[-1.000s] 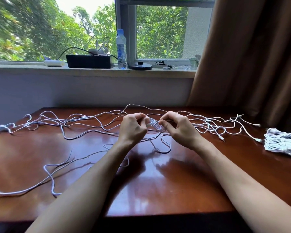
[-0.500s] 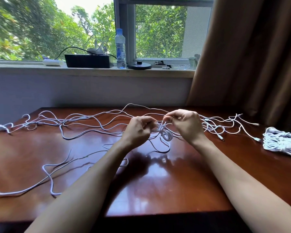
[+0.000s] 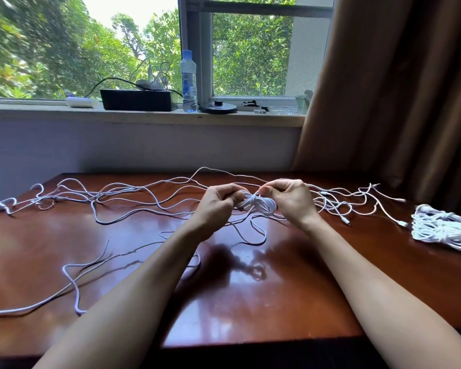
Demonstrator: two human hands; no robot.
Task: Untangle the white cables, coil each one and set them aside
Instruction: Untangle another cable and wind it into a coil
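Several white cables [image 3: 123,198] lie tangled across the far half of the brown wooden table [image 3: 250,302]. Between my hands, just above the table, is a small coil of white cable [image 3: 260,206]. My left hand [image 3: 218,206] grips the coil's left side with curled fingers. My right hand [image 3: 290,199] pinches a strand at the top of the coil between thumb and forefinger. A loose loop of the same cable [image 3: 256,235] hangs from the coil onto the table. One long cable [image 3: 72,283] trails toward the front left.
A pile of coiled white cables [image 3: 439,226] lies at the table's right edge. Loose plug ends [image 3: 346,222] lie right of my right hand. Behind the table are a wall, a window sill with a water bottle [image 3: 189,81] and black box [image 3: 139,99], and a brown curtain [image 3: 397,89].
My hands have wound more cable: the small loop seen between them earlier is now a thicker coil. The right hand has risen above it, pinching a strand.
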